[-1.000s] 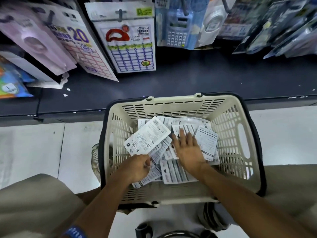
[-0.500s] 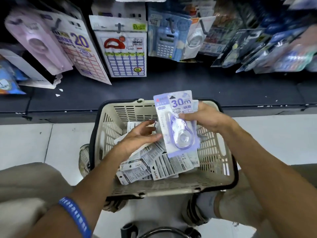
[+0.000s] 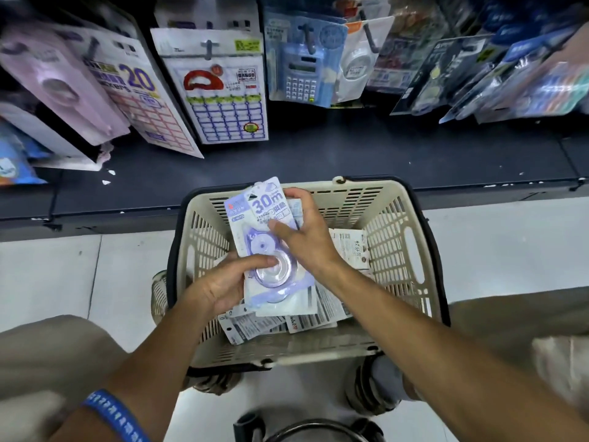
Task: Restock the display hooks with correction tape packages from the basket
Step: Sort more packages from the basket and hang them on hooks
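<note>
Nearest you, left hand (image 3: 223, 287): it grips the lower end of the stack from the left, thumb curled across the clear blister, fingers hidden behind the cards.
Right hand (image 3: 306, 237): it pinches the upper right edge of the same stack, thumb pressed on the printed face, fingers wrapped round the back.
Held stack (image 3: 261, 218): correction tape packages held just above the basket, the purple "30m" card in front; you cannot tell how many cards lie behind it.
Long axis: it runs away from you toward the shelf, leaning a little to your left, face up; the header with its hang hole is the far end, the blister end nearest you.
Basket (image 3: 411, 250): cream plastic, resting on the floor between your knees; loose packages (image 3: 350, 247) lie inside, mostly back side up.
Progress: judged early or midway, since plenty of stock remains below and nothing in your hands has reached a peg.
Display hooks (image 3: 208, 47): beyond the dark shelf, loaded with label sheets and calculators; no matching correction tape peg can be made out.
</note>
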The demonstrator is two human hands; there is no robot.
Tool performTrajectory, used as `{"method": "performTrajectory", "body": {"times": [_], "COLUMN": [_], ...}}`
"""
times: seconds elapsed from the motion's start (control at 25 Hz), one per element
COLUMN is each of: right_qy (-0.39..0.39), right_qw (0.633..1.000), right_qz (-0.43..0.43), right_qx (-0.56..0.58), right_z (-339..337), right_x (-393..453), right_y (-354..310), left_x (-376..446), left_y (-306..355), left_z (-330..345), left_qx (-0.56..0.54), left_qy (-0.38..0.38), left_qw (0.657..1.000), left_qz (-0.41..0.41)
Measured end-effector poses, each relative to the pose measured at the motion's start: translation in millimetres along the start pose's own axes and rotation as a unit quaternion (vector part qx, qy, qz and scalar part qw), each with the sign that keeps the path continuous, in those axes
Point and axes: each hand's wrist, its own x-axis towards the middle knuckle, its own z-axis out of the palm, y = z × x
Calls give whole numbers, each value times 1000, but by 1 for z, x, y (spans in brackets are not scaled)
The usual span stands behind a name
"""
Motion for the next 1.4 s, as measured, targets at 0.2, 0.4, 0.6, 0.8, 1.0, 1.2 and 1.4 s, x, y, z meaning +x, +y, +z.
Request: {"method": "performTrajectory", "body": {"times": [0.2, 0.4, 0.6, 0.8, 1.0, 1.2, 1.4], "right_qy": [-161, -351, -307, -194, -87, -18, 131], "right_qw": [948, 622, 764, 941, 973, 965, 950], "right_qz": [122, -54, 49, 236, 120, -67, -138], "right_qx": [-246, -698, -565, -144, 179, 253, 247], "right_z": [-57, -75, -89, -144, -152, -185, -242], "right_x": [-3, -49, -22, 13, 13, 17, 3], "right_y": [55, 130, 106, 32, -46, -179, -266], "left_x": [17, 27, 30, 22, 1, -41, -99], "left_y": [8, -6, -9, -7, 30, 165, 263], "left_z": [-13, -19, -29, -33, 11, 104, 178], "left_qx": [139, 226, 253, 246, 219, 205, 307], "left_qy": [188, 225, 247, 248, 142, 39, -13], "left_qw": [971, 943, 931, 933, 953, 914, 843], "left_qz": [44, 94, 87, 86, 154, 349, 441]}}
